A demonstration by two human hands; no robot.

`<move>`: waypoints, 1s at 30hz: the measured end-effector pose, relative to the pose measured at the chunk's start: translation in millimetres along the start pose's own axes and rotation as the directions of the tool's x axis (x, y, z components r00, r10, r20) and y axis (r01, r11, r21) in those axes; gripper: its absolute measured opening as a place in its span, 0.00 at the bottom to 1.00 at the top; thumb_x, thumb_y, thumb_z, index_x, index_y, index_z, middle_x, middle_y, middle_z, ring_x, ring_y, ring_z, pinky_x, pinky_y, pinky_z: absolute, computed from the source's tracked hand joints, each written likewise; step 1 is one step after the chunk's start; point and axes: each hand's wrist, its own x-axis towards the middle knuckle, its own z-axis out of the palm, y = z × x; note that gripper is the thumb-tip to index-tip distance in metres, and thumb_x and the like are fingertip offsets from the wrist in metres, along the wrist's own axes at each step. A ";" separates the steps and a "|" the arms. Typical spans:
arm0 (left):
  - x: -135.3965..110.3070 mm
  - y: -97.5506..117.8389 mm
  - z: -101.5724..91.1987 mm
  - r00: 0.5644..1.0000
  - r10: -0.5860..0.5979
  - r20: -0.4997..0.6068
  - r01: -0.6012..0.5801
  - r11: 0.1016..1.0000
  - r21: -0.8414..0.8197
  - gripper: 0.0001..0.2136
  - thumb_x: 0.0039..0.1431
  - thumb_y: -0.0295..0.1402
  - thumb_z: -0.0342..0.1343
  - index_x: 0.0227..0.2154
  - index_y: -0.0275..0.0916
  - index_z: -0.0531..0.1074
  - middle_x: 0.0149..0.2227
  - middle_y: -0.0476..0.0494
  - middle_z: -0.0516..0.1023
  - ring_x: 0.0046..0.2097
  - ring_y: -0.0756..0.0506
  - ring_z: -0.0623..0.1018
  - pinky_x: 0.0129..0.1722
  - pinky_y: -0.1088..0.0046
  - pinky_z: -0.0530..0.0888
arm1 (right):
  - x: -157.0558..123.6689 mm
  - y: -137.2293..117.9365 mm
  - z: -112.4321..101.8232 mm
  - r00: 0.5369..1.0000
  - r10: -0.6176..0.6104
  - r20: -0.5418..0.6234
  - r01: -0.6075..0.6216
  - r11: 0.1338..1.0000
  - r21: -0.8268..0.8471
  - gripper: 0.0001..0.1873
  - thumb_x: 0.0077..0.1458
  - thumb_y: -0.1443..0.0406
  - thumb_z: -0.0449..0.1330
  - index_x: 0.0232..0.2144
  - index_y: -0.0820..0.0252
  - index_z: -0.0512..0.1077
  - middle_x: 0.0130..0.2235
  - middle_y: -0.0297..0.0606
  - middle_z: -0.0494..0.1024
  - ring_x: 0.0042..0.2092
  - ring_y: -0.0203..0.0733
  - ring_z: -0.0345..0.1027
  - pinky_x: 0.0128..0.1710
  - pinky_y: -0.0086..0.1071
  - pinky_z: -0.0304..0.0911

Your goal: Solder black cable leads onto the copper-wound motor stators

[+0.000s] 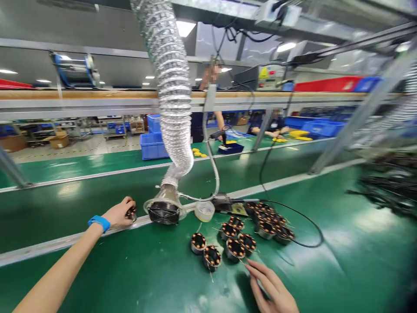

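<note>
The copper-wound stator (131,213) is at the metal rail (143,221), pinched in the left hand (117,214) — a slack hold might let it knock the edge. The right hand (272,284) has fingers extended beside the loose stators (235,249), whether gripping a thin lead I cannot tell; a careless brush could bend leads — and the extraction nozzle (163,212) and tape roll (205,212) stand between the hands.

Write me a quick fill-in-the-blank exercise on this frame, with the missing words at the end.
1. The hand holding a wound ring is the person's ____ hand.
2. The wristband on that arm is coloured ____.
3. The tabletop beneath the other hand is coloured ____.
4. In the picture, the pale roll sits to the ____ of the silver hose's lower end.

Missing words: left; blue; green; right
</note>
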 end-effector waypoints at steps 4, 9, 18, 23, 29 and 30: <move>9.0 -17.0 3.0 0.999 0.013 0.047 -0.010 0.998 -0.066 0.24 0.49 0.43 0.58 0.48 0.39 0.68 0.56 0.35 0.66 0.43 0.38 0.78 0.42 0.64 0.74 | 4.9 -10.1 -2.8 0.996 0.091 0.004 -0.091 0.996 0.015 0.11 0.64 0.68 0.54 0.43 0.56 0.76 0.43 0.44 0.80 0.42 0.45 0.78 0.39 0.35 0.76; 7.1 -17.2 0.9 0.999 -0.044 0.025 0.046 0.997 -0.068 0.26 0.47 0.47 0.57 0.48 0.39 0.69 0.55 0.33 0.68 0.48 0.35 0.77 0.47 0.62 0.74 | 4.4 -13.6 -4.5 0.990 0.140 -0.024 -0.137 0.987 0.083 0.12 0.62 0.70 0.55 0.44 0.56 0.76 0.43 0.44 0.80 0.43 0.46 0.78 0.41 0.38 0.76; 7.7 -16.4 -0.5 0.973 -0.229 0.038 0.230 0.972 -0.037 0.22 0.44 0.47 0.55 0.41 0.42 0.69 0.41 0.38 0.81 0.42 0.33 0.80 0.40 0.62 0.74 | 11.8 -23.1 -10.6 0.979 0.198 -0.039 -0.188 0.964 0.188 0.13 0.62 0.72 0.54 0.42 0.56 0.76 0.40 0.43 0.81 0.41 0.44 0.77 0.40 0.36 0.76; -27.3 8.8 4.6 0.970 -0.242 0.033 0.244 0.967 -0.072 0.21 0.47 0.48 0.55 0.43 0.43 0.68 0.41 0.38 0.81 0.42 0.31 0.80 0.39 0.59 0.74 | 13.0 -25.5 -13.7 0.973 0.227 -0.028 -0.214 0.948 0.236 0.14 0.62 0.73 0.53 0.42 0.56 0.77 0.40 0.42 0.81 0.40 0.44 0.77 0.39 0.37 0.77; -85.6 121.0 22.7 0.992 -0.092 0.086 0.102 0.987 -0.121 0.16 0.52 0.36 0.57 0.45 0.47 0.68 0.50 0.44 0.77 0.48 0.37 0.78 0.47 0.63 0.73 | 11.9 -21.7 -14.7 0.983 0.182 -0.018 -0.170 0.948 0.270 0.12 0.62 0.71 0.55 0.42 0.57 0.77 0.40 0.43 0.81 0.40 0.44 0.77 0.40 0.36 0.76; -89.8 143.8 26.8 0.994 -0.076 0.075 0.085 0.989 -0.122 0.17 0.52 0.34 0.57 0.46 0.47 0.68 0.50 0.43 0.76 0.48 0.38 0.78 0.47 0.64 0.73 | 8.8 -20.2 -14.6 0.987 0.161 -0.013 -0.151 0.949 0.275 0.12 0.62 0.71 0.55 0.42 0.57 0.77 0.40 0.43 0.81 0.41 0.44 0.77 0.40 0.36 0.76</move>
